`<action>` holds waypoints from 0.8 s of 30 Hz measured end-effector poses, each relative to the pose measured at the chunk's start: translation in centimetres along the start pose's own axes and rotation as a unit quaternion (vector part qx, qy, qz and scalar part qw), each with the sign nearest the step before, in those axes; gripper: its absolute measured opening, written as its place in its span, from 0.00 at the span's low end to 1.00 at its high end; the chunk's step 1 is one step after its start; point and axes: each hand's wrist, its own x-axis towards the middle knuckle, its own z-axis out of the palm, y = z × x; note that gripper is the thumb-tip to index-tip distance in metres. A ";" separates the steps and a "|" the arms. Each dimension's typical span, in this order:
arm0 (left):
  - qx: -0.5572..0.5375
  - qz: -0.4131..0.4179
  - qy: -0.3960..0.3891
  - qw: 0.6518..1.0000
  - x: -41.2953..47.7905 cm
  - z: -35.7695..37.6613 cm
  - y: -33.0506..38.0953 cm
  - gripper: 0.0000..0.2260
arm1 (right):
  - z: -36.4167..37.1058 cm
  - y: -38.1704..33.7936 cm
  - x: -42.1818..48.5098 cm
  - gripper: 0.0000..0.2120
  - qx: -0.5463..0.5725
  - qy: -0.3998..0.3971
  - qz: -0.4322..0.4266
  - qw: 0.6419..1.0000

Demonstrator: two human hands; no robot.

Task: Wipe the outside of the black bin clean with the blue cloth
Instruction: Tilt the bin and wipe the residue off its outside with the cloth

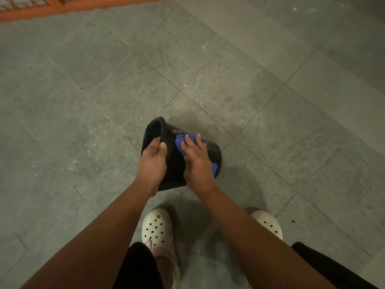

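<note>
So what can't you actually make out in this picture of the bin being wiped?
Head view only:
- The black bin lies tipped over; its far and under sides are turned away, and its inside is too dark to read.
- Much of the blue cloth is covered by the right hand.
- Left hand fingers curl inside the rim, hidden.
- The orange frame is blurred and cut off at the top edge.

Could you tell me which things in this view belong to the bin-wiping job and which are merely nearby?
Part of the job:
black bin, tipped over, whitish smears on its side
blue cloth, pressed on the bin's wall
left hand, gripping the rim
right hand, on the cloth

Merely nearby:
white clogs
grey tiled floor
orange wooden frame
</note>
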 end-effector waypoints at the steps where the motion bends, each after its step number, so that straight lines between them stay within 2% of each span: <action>1: 0.002 0.002 0.001 1.000 0.0 0.2 0.0 0.13 | -0.3 0.4 0.2 0.16 -0.012 0.030 -0.004 0.999; 3: 0.011 0.007 0.006 1.000 0.1 0.5 0.0 0.13 | -0.8 0.9 0.0 0.09 -0.007 0.091 0.002 0.996; 5: 0.024 0.014 0.011 1.000 0.1 0.7 -0.1 0.13 | -1.1 1.4 -0.6 0.08 0.005 0.106 -0.007 0.994; 10: 0.023 0.014 0.016 0.999 0.3 0.6 -0.2 0.12 | -0.7 2.0 -2.5 0.19 0.006 0.025 -0.031 0.999; 16: 0.025 0.019 0.000 1.000 0.0 0.1 -0.3 0.13 | -0.3 1.5 -1.7 0.22 -0.022 -0.009 -0.048 0.999; 19: 0.014 0.023 0.010 1.000 0.0 0.3 -0.3 0.12 | -0.8 2.0 -1.2 0.24 -0.037 0.007 -0.019 0.999; 24: 0.045 0.032 0.022 0.998 0.2 0.3 -0.6 0.11 | 0.3 0.8 -1.9 0.18 -0.002 0.045 0.041 0.998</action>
